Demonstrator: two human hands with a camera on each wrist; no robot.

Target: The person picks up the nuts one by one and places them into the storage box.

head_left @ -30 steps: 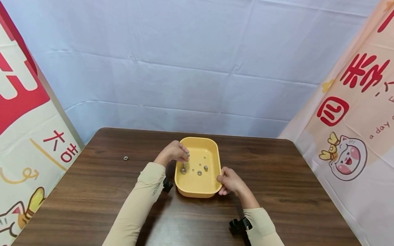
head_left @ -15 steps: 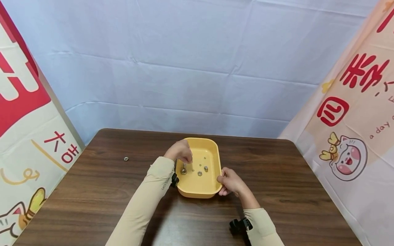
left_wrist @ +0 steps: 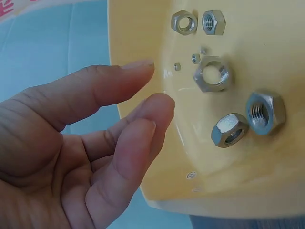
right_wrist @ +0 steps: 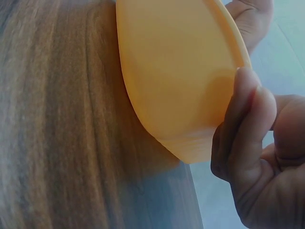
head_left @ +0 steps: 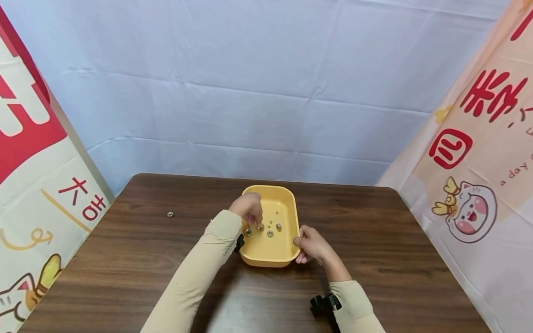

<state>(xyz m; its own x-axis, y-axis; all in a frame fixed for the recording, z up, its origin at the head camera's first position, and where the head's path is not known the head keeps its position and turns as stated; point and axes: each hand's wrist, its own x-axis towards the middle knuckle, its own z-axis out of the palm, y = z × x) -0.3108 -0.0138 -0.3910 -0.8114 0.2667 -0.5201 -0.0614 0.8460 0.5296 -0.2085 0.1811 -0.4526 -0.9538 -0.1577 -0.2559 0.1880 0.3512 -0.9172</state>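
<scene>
A yellow rectangular tray (head_left: 266,263) holds several metal hex nuts of different sizes. My left hand (head_left: 250,208) hovers inside it at the left. In the left wrist view, that hand's (left_wrist: 71,164) thumb and fingertips stand apart with nothing between them. A slightly blurred large nut (left_wrist: 226,76) lies just beyond the fingertips. Near it are tiny nuts (left_wrist: 195,59), two medium nuts (left_wrist: 184,22) and a pair of larger nuts (left_wrist: 267,112). My right hand (head_left: 313,245) pinches the tray's right rim, thumb over the edge and fingers outside, as the right wrist view also shows.
One loose nut (head_left: 170,214) lies on the dark wooden table (head_left: 374,259), left of the tray. A pale cloth (head_left: 250,92) hangs behind the table's far edge. Printed cloths (head_left: 470,185) hang at both sides.
My left hand has moved right and lower into the tray and let go of a nut, which now lies by its fingertips. A tiny nut has shifted right. The right hand keeps its grip.
</scene>
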